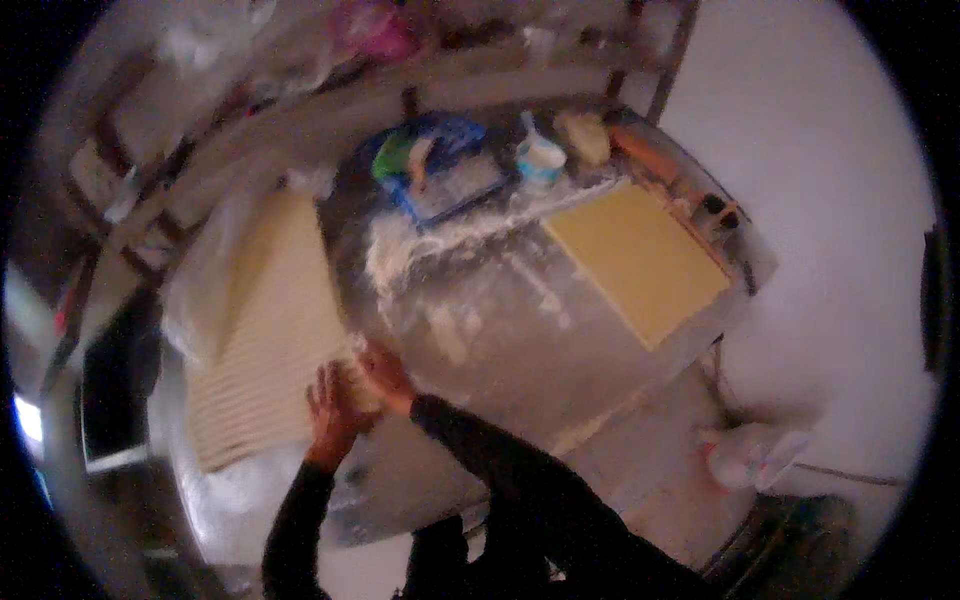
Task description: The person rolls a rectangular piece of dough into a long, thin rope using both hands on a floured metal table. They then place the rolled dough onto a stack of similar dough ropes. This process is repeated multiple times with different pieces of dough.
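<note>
Rows of narrow cream strips, apparently dough, form a long slab [255,390] on the left of the worktop, with cloudy plastic [205,280] over its upper left. My left hand [338,420] rests on the slab's near right corner, fingers extended and apart. Just beside it, my right hand [385,375] reaches to the slab's right edge; blur hides whether its fingers grip anything. A flat yellow sheet [640,260] lies on the right half of the floured grey worktop [480,350].
At the back stand a blue tray [450,205] with green and tan items, a white-and-blue tub [540,165] and a tan lump [590,140]. Orange-brown items line the right rear edge. A shelf [480,65] runs behind. A white bag [750,460] sits beyond the lower right edge.
</note>
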Demonstrator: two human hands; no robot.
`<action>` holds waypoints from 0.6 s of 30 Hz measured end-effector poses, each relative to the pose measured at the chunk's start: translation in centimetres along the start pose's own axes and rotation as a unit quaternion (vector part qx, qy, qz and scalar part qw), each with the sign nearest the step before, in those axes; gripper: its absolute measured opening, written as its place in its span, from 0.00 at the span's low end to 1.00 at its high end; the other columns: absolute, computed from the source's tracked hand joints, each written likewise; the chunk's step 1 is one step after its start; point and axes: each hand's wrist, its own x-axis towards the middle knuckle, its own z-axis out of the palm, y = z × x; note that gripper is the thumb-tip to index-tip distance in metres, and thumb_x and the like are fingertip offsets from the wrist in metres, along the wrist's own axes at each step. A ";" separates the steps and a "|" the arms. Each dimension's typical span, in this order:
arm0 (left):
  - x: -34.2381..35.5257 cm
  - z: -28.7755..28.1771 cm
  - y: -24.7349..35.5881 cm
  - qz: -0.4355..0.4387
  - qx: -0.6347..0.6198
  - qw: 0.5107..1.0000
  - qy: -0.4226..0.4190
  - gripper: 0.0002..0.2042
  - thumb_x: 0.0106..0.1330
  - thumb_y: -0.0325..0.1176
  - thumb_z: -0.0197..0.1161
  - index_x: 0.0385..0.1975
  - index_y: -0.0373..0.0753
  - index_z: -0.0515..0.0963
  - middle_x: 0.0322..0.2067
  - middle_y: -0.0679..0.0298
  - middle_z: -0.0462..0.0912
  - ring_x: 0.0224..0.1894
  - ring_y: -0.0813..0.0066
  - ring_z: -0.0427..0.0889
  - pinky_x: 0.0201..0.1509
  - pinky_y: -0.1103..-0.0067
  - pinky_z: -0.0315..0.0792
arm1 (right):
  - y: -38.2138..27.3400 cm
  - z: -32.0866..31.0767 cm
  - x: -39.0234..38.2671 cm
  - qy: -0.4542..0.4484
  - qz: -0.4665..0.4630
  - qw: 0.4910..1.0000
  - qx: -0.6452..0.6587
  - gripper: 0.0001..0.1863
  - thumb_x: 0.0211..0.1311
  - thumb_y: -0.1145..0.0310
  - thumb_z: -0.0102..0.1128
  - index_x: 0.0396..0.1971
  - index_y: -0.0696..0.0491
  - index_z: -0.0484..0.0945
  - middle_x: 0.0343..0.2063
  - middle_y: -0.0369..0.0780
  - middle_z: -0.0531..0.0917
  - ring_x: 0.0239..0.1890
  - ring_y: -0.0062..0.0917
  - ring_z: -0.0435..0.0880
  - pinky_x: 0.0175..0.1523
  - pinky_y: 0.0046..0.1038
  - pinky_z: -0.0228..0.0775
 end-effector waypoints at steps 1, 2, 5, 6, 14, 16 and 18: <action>-0.1 -0.9 0.6 -0.017 -0.006 1.000 -0.019 0.49 0.48 0.53 0.71 0.67 0.34 0.55 0.68 0.48 0.54 0.71 0.50 0.50 0.68 0.49 0.46 | -1.3 -1.5 -0.1 -0.058 0.091 0.989 0.099 0.21 0.68 0.59 0.46 0.53 0.58 0.70 0.51 0.51 0.75 0.54 0.44 0.72 0.62 0.40 0.60; 0.6 -1.7 1.3 -0.021 -0.013 0.999 -0.038 0.48 0.48 0.53 0.71 0.66 0.34 0.55 0.67 0.47 0.53 0.71 0.50 0.50 0.68 0.48 0.46 | -0.8 -3.1 -0.7 -0.039 0.072 0.994 0.071 0.21 0.68 0.59 0.47 0.53 0.58 0.71 0.51 0.51 0.75 0.54 0.44 0.72 0.61 0.40 0.61; 5.0 -4.3 4.7 -0.019 -0.104 0.992 -0.065 0.44 0.53 0.49 0.69 0.65 0.31 0.56 0.67 0.44 0.54 0.70 0.48 0.51 0.68 0.51 0.48 | 2.9 -10.2 -3.5 -0.004 0.079 0.997 -0.015 0.21 0.68 0.59 0.48 0.53 0.57 0.72 0.51 0.50 0.77 0.53 0.43 0.74 0.58 0.39 0.64; 7.1 -5.3 6.4 -0.027 -0.159 0.984 -0.079 0.43 0.54 0.49 0.68 0.64 0.31 0.57 0.67 0.44 0.55 0.70 0.47 0.52 0.68 0.53 0.49 | 3.8 -13.8 -4.8 -0.003 0.118 0.992 -0.035 0.21 0.67 0.59 0.49 0.52 0.57 0.72 0.50 0.49 0.78 0.51 0.43 0.76 0.56 0.39 0.66; 21.6 1.7 19.9 0.031 -0.262 0.964 -0.030 0.33 0.57 0.43 0.66 0.59 0.30 0.65 0.61 0.43 0.64 0.63 0.47 0.64 0.66 0.63 0.59 | 6.5 -38.2 -13.6 0.101 0.254 0.949 -0.156 0.22 0.63 0.65 0.53 0.56 0.56 0.70 0.51 0.46 0.78 0.54 0.39 0.76 0.59 0.38 0.66; 26.7 2.1 23.8 0.027 -0.384 0.923 -0.023 0.31 0.58 0.42 0.66 0.58 0.30 0.66 0.59 0.43 0.68 0.60 0.48 0.68 0.63 0.65 0.64 | 5.8 -40.5 -15.3 0.109 0.241 0.932 -0.249 0.24 0.62 0.66 0.53 0.58 0.55 0.68 0.53 0.45 0.76 0.56 0.39 0.74 0.61 0.39 0.65; 32.0 2.1 28.1 -0.014 -0.443 0.896 -0.037 0.30 0.59 0.41 0.65 0.57 0.31 0.67 0.56 0.43 0.71 0.57 0.50 0.72 0.59 0.67 0.67 | 9.3 -41.1 -18.2 0.126 0.200 0.938 -0.255 0.26 0.61 0.67 0.54 0.61 0.54 0.67 0.55 0.45 0.75 0.59 0.39 0.71 0.63 0.40 0.62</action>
